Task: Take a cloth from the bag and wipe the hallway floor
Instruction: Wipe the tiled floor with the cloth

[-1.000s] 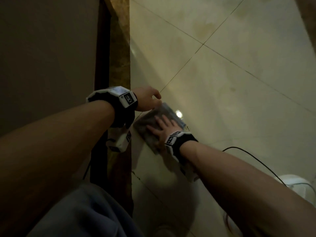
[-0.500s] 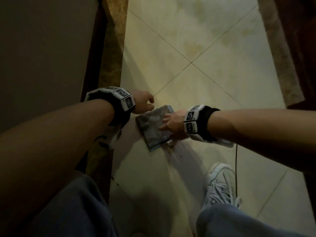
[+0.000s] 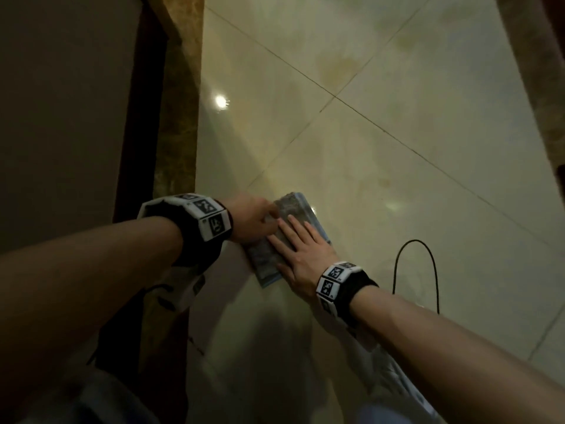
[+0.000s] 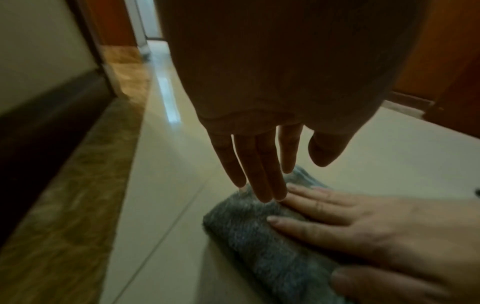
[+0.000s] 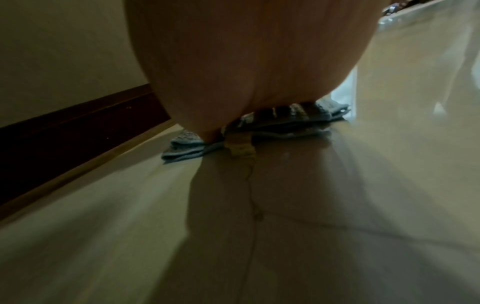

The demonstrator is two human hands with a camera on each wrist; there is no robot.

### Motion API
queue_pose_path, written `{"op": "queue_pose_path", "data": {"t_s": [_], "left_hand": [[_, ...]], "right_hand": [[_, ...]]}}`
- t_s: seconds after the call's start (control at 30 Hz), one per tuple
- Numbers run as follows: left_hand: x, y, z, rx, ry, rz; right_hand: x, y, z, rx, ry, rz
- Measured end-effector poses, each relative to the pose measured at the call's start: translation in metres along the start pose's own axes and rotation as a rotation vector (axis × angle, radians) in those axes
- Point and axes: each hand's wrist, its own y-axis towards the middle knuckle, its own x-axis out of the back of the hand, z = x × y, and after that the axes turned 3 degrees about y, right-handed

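Half a second back the right hand lay across the folded grey cloth with its wrist out to the right; now it points up along the cloth, palm down, and the left hand has come in against the cloth's left edge.

Furthest left runs the dark skirting board, then a brown stone border strip, both just beyond the left hand. That hand is open: in the left wrist view its straight fingers reach down to the far end of the cloth, seemingly touching it without grasping. Right beside them, the right hand's fingers lie flat and spread on the cloth, pressing it onto the pale tiled floor; nothing is gripped.

Off to the right of the right wrist, a black cable loops on the tiles.

No bag is in view. With the cloth already on the floor, fetching looks finished and wiping appears under way; the tiles ahead probably remain to be done.
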Motion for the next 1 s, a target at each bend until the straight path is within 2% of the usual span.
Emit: {"op": "queue_pose_path", "data": {"t_s": [0.2, 0.4, 0.6, 0.7, 0.83, 0.9, 1.0], "left_hand": [[0.0, 0.027, -0.028, -0.043, 0.01, -0.001], [0.021, 0.075, -0.071, -0.075, -0.042, -0.071], [0.013, 0.1, -0.112, -0.117, -0.024, -0.109], [0.007, 0.1, -0.113, -0.135, -0.042, -0.12], [0.011, 0.099, -0.098, -0.134, -0.074, -0.166], [0.013, 0.098, -0.084, -0.105, -0.073, -0.168], [0.015, 0.1, -0.06, -0.069, -0.083, -0.178]], "right_hand": [[-0.001, -0.032, -0.035, -0.079, 0.042, -0.003], [-0.001, -0.074, -0.082, -0.271, 0.12, 0.096], [0.007, -0.094, -0.112, -0.477, 0.264, 0.097], [0.023, -0.096, -0.128, -0.571, 0.359, 0.083], [0.042, -0.079, -0.113, -0.638, 0.385, -0.068], [0.038, -0.069, -0.099, -0.663, 0.427, 0.008], [0.027, -0.061, -0.085, -0.642, 0.342, 0.142]]}}
